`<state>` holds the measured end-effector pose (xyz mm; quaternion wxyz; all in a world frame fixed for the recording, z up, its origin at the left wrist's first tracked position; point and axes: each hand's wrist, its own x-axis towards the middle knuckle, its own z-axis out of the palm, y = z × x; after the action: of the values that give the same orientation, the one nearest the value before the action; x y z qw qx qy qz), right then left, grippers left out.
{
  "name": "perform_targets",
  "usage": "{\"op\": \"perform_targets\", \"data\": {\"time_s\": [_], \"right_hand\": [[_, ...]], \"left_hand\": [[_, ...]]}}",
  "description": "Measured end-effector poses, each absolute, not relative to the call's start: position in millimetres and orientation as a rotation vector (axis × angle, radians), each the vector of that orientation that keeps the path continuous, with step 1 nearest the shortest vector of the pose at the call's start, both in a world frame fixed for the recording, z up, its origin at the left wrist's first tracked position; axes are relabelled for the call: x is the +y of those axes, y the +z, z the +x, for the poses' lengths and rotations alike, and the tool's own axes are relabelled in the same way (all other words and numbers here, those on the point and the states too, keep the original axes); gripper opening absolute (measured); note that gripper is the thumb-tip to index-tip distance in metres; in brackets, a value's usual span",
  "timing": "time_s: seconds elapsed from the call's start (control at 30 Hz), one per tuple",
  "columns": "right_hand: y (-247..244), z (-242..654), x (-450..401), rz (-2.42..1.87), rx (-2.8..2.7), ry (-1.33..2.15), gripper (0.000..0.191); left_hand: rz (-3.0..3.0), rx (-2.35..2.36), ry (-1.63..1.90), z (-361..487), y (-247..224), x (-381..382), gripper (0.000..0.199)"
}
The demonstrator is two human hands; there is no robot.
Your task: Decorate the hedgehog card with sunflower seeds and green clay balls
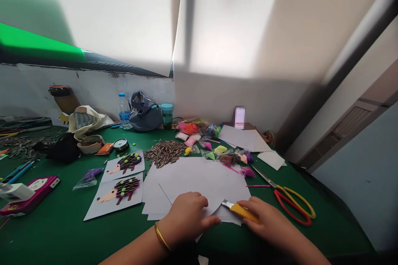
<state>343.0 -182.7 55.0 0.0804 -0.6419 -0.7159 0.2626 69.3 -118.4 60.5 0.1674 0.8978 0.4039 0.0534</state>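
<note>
My left hand (188,215), a gold bangle at its wrist, rests on the near part of the white paper (199,176). Its fingers curl down and hold the sheet, while the thumb points right. The fingertips are partly hidden. In my right hand (264,213) is a yellow utility knife (244,212), its metal end pointing left at the curved edge of a sheet. Left of the paper lie two cards, an upper hedgehog picture (126,163) and a lower hedgehog picture (120,190), both with green dots on dark spiny backs.
Scissors (294,205) with red and yellow handles lie right of the knife. Behind the paper are a pile of striped seeds (164,152) and several bags of coloured clay (225,157). A purple clay bag (88,178) and a magenta device (34,194) lie left on the green table (62,232).
</note>
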Motion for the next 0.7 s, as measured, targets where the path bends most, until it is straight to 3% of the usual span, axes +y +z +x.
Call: {"op": "perform_targets", "data": {"time_s": [0.1, 0.27, 0.47, 0.7], "right_hand": [[49.7, 343.8, -182.4, -1.933, -2.136, 0.743, 0.042], [42.9, 340.7, -182.7, -1.935, -2.139, 0.701, 0.042], [40.4, 342.9, -182.8, -1.932, -2.14, 0.645, 0.042], [37.6, 348.1, -183.3, -1.949, -2.134, 0.643, 0.042]], "left_hand": [[2.548, 1.149, 0.154, 73.2, 65.5, -112.7, 0.057], [2.655, 1.094, 0.379, 90.7, 48.2, -104.9, 0.04], [2.721, 0.956, 0.254, 98.6, 8.7, -96.5, 0.058], [2.735, 0.93, 0.239, 96.5, 2.8, -95.2, 0.061]]}}
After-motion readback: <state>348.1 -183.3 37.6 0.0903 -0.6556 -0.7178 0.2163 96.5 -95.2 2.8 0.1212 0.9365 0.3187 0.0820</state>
